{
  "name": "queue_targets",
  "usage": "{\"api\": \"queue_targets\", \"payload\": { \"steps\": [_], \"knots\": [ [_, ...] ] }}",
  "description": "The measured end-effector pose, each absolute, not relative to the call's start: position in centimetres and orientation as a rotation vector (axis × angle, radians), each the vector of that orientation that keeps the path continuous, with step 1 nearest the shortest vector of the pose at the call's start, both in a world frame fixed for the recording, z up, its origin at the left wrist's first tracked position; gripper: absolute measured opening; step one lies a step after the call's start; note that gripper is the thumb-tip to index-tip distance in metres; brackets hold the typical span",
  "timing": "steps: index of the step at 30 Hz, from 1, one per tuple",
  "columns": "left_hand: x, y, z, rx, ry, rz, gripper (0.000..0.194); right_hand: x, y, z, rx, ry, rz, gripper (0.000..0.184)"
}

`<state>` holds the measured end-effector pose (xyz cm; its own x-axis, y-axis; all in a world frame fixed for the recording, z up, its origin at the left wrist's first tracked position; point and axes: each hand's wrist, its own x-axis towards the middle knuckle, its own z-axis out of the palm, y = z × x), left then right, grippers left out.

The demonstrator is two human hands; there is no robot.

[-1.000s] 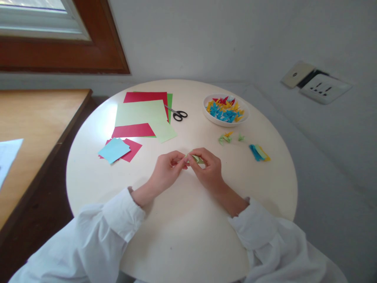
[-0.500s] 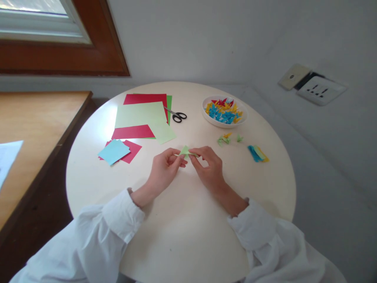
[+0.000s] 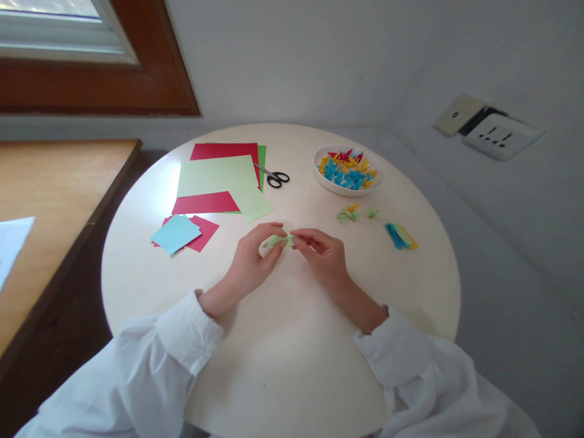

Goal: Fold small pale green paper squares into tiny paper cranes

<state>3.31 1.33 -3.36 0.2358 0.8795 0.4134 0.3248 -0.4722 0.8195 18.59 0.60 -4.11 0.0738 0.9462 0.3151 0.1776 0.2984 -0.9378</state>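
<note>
Between both hands, just above the middle of the round table, is a small piece of folded light green paper (image 3: 275,241). My left hand (image 3: 255,252) pinches it between thumb and fingers, with part of the paper showing inside the grip. Thumb and index finger of my right hand (image 3: 323,252) close on its right side. The fingers cover much of the paper, so its exact folds cannot be made out. Small folded green and yellow paper pieces (image 3: 347,216) lie beyond my right hand, with another small green folded piece (image 3: 373,213) beside them.
A white bowl (image 3: 349,192) of blue, yellow and red folded paper figures stands at the back right. Folded strips (image 3: 401,236) lie at the right. Scissors (image 3: 276,179) rest by large coloured sheets (image 3: 214,173); blue and red squares (image 3: 177,233) lie left on the white table (image 3: 292,365).
The green paper was nearly covered, then stood up as a small peak between the fingertips; now it lies flatter and more to the left, inside my left hand's grip.
</note>
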Motion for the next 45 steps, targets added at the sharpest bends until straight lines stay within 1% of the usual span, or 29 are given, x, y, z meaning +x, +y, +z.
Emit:
{"api": "queue_targets", "payload": {
  "steps": [6,9,16,23,29,34,40,45],
  "knots": [
    [3.36,1.19,-3.17,1.951,1.121,1.229,0.012,18.53,0.45,-3.79,-1.048,-1.336,0.923,0.011],
    [3.31,1.23,-3.05,2.001,1.125,1.262,0.011,18.62,0.43,-3.79,-1.024,-1.373,0.896,0.011],
    [3.18,1.19,-2.79,2.154,1.098,1.271,0.014,18.88,0.27,-3.66,-1.016,-1.476,0.779,0.017],
    [3.10,1.25,-2.81,2.204,1.133,1.284,0.007,18.79,0.16,-3.44,-0.964,-1.521,0.820,0.015],
    [3.16,1.23,-2.94,2.134,1.214,1.247,0.006,18.76,0.46,-3.78,-1.035,-1.386,0.923,0.007],
    [3.17,1.07,-2.74,2.037,1.200,1.200,0.007,18.80,0.44,-3.66,-1.054,-1.320,0.943,0.006],
    [3.03,1.40,-2.96,1.861,1.116,1.187,0.010,18.87,0.24,-3.30,-1.049,-1.384,0.956,0.009],
    [3.13,1.49,-2.92,1.801,1.076,1.217,0.012,18.84,0.43,-3.18,-1.060,-1.300,1.021,0.014]
  ]
}}
